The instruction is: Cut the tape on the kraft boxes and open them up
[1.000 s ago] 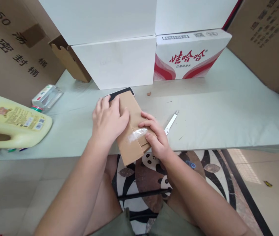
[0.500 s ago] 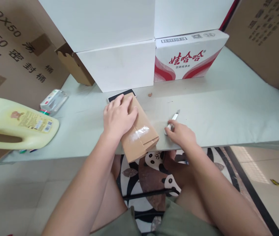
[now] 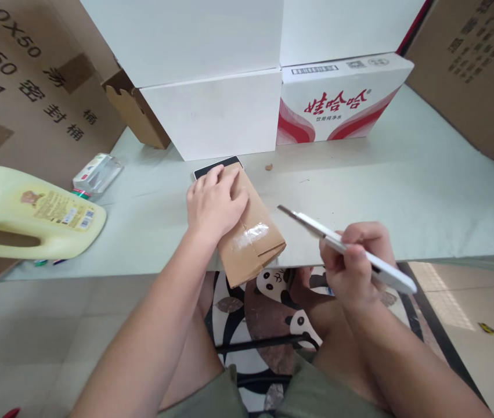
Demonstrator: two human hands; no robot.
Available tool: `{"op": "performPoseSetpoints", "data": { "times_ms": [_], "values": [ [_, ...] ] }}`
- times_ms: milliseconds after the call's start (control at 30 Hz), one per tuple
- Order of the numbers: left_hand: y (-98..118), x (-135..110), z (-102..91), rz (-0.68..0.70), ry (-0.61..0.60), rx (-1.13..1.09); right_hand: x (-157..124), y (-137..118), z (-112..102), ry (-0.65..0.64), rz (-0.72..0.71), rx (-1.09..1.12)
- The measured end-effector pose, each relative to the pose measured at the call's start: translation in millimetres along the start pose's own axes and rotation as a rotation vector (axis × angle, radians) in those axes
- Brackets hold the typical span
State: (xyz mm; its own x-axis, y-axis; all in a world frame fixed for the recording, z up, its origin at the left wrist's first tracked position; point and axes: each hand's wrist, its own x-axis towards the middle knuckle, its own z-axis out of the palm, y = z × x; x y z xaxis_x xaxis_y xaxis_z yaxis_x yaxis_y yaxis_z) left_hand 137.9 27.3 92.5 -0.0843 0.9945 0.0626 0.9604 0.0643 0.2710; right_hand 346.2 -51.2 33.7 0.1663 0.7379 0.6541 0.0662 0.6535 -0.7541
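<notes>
A small brown cardboard box (image 3: 253, 241), sealed with clear tape, lies at the near edge of the pale table (image 3: 403, 191) and overhangs it. My left hand (image 3: 214, 203) presses flat on the box's far half, fingers together. My right hand (image 3: 355, 261) is closed round a white utility knife (image 3: 346, 247), lifted off the table to the right of the box, its blade end pointing left toward the box. A black phone (image 3: 216, 166) peeks out from under the box's far end.
Stacked white cartons (image 3: 212, 119) and a red-and-white carton (image 3: 342, 98) stand at the back. Large brown cartons flank both sides. A yellow jug (image 3: 29, 217) lies at the left, with a clear plastic package (image 3: 97, 172) behind it. A panda-patterned stool (image 3: 273, 302) sits below.
My right hand left the box's taped flap, reached to the knife on the table, and has lifted it toward the box. My left hand stayed on the box.
</notes>
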Motion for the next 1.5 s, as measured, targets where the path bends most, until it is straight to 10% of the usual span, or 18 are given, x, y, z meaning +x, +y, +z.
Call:
{"op": "performPoseSetpoints", "data": {
  "times_ms": [233, 667, 1300, 1500],
  "values": [
    [1.4, 0.6, 1.1, -0.008, 0.012, 0.000, -13.1, -6.9, 11.1, -0.302, 0.091, -0.058],
    [1.9, 0.4, 2.8, -0.009, 0.018, -0.025, -12.2, 0.9, 19.9, -0.241, 0.558, 0.209],
    [-5.4, 5.3, 6.8, 0.001, 0.089, -0.191, 5.0, 7.9, -6.6, 0.055, 0.501, -0.108],
    [-26.2, 2.8, 4.0, -0.006, 0.272, -0.354, 4.5, 30.0, -17.2, -0.262, 0.638, -0.421]
  ]
}}
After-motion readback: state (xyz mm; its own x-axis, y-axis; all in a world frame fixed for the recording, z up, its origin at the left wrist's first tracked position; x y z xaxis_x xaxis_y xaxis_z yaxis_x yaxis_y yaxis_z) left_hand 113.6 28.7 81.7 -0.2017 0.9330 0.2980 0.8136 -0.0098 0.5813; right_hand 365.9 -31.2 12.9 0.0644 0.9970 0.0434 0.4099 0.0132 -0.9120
